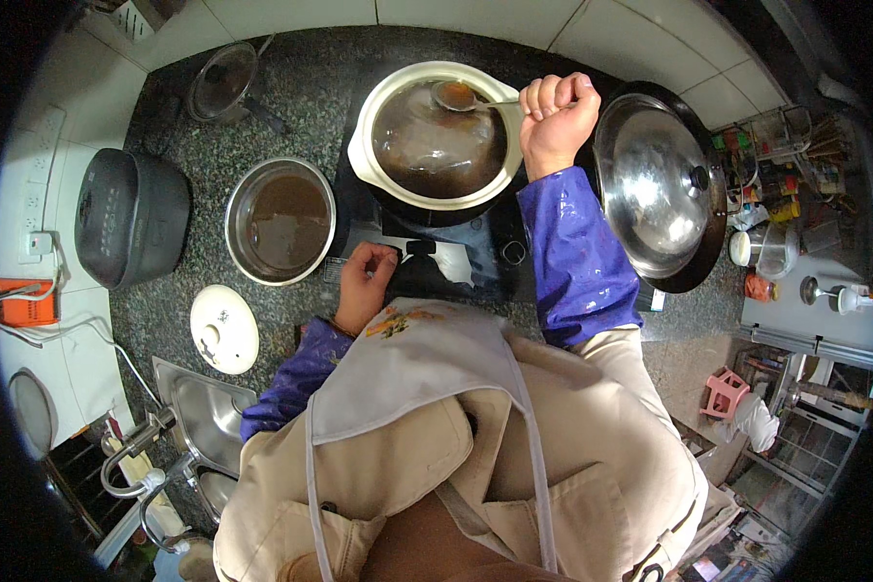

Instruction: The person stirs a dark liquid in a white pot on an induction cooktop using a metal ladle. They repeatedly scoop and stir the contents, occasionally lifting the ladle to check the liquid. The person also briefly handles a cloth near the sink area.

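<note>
My right hand [559, 120] is closed around the handle of a metal ladle [455, 95], at the right rim of a cream-coloured casserole pot [362, 156]. The ladle's bowl is at the surface of the dark brown liquid [436, 164] in the pot and holds some amber liquid. Curled fingers and thumb are close together on my left hand [367, 280], by the front of the black cooktop [498, 225]; whether it holds anything is hidden. To its upper left stands a round metal bowl [230, 222] with brown liquid inside.
A wok with a domed metal lid [655, 182] stands right of the pot. On the left are a white ceramic lid [224, 329], a black lidded container [132, 218], a glass lid [224, 81] and a metal sink [207, 407]. Jars [762, 286] line the far right.
</note>
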